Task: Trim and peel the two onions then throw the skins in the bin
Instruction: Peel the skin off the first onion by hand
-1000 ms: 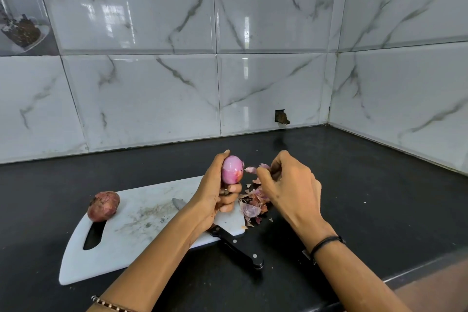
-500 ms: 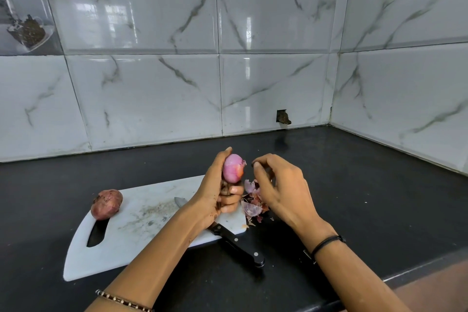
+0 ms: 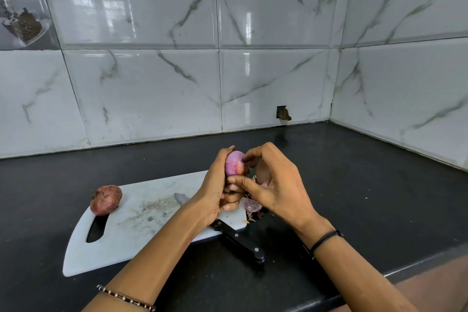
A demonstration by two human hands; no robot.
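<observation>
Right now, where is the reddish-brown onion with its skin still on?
In the head view, the unpeeled reddish-brown onion sits at the left end of the white plastic cutting board, just behind its handle slot, well left of the black-handled knife.

Counter (image 3: pixel 367 185) right of hands open; knife (image 3: pixel 235 235), skins (image 3: pixel 252 206) beneath them.

A pink-purple peeled onion (image 3: pixel 234 163) above a white cutting board (image 3: pixel 141 220), where a reddish-brown unpeeled onion (image 3: pixel 105 199) sits at left. A black-handled knife (image 3: pixel 238 238) and pale purple skins (image 3: pixel 252 206) lie on the glossy black counter (image 3: pixel 379 197), backed by white, grey-veined marble tiles (image 3: pixel 152 88).
</observation>
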